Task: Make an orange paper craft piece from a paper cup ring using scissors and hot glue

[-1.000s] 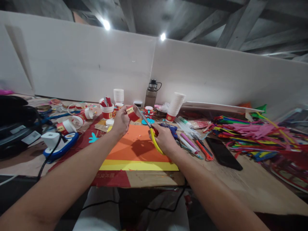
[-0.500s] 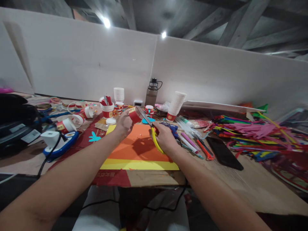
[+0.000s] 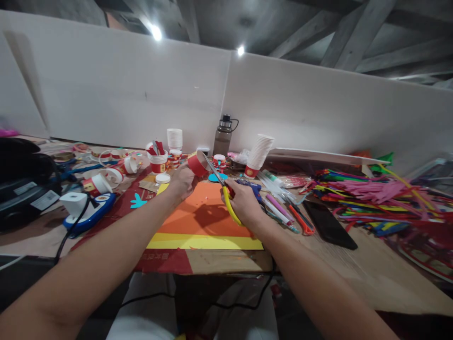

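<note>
My left hand (image 3: 184,182) grips a red paper cup (image 3: 197,164), tilted so that its cut end faces right. In my right hand (image 3: 244,200) is a pair of scissors (image 3: 230,208) with yellow handles. Their blades point up and left and meet the cup's edge; whether they are parted I cannot tell. Both hands are above orange paper (image 3: 198,215), which lies on yellow paper (image 3: 208,242). Beyond the scissors is a blue paper disc (image 3: 217,177). A blue hand-like cutout (image 3: 138,201) lies left of the sheets.
A stack of paper cups (image 3: 260,153) leans behind my right hand, near a water bottle (image 3: 222,137). Markers (image 3: 278,210), a phone (image 3: 329,224) and many pipe cleaners (image 3: 382,193) lie to the right. A power strip (image 3: 102,208) with a white plug sits left.
The red cup has turned slightly in my left hand and shows more of its side and opening. My right hand with the scissors has hardly moved.
</note>
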Motion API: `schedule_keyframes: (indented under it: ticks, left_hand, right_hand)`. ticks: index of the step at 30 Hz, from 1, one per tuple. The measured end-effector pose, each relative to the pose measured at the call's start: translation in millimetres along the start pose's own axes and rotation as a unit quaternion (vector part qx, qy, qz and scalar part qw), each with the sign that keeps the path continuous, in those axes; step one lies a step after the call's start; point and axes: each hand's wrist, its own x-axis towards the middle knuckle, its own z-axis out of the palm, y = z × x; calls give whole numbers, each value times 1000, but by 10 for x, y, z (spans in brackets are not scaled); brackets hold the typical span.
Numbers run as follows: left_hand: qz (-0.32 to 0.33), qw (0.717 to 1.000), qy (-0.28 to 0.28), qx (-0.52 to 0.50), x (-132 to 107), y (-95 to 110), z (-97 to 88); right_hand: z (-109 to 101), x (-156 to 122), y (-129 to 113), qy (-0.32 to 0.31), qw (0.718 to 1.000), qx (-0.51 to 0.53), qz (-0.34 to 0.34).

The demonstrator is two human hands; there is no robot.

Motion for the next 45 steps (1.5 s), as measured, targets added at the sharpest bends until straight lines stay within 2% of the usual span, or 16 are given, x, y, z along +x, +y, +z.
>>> schedule_keyframes:
  ticks: [6, 8, 12, 16, 21, 31, 34, 38, 40, 45]
  left_hand:
    - [131, 990, 48, 31, 28, 21, -47]
    - [145, 988, 45, 22, 28, 38, -35]
    - [111, 993, 27, 9, -17, 60, 31]
    - [69, 997, 36, -12, -74, 58, 97]
    - [54, 998, 24, -13, -89, 104, 160]
    - [21, 999, 22, -10, -18, 63, 67]
    - [37, 999, 18, 0, -29, 90, 68]
    - [101, 993, 55, -2, -13, 115, 44]
    - [115, 992, 56, -7, 6, 107, 25]
    - [67, 997, 31, -8, -2, 49, 28]
  right_hand:
    - [14, 1, 7, 1, 1000, 8, -10]
    - [21, 0, 10, 3, 1000, 7, -20]
    - [49, 5, 32, 19, 999, 0, -29]
    - [75, 10, 64, 25, 999, -3, -31]
    - [65, -1, 58, 25, 999, -9, -25]
    - [2, -4, 22, 19, 999, -29, -16]
    - [0, -12, 20, 21, 999, -30, -17]
    - [3, -15, 14, 18, 999, -30, -10]
    - [10, -10, 19, 12, 1000, -27, -5]
    - [37, 4, 47, 23, 999, -39, -13]
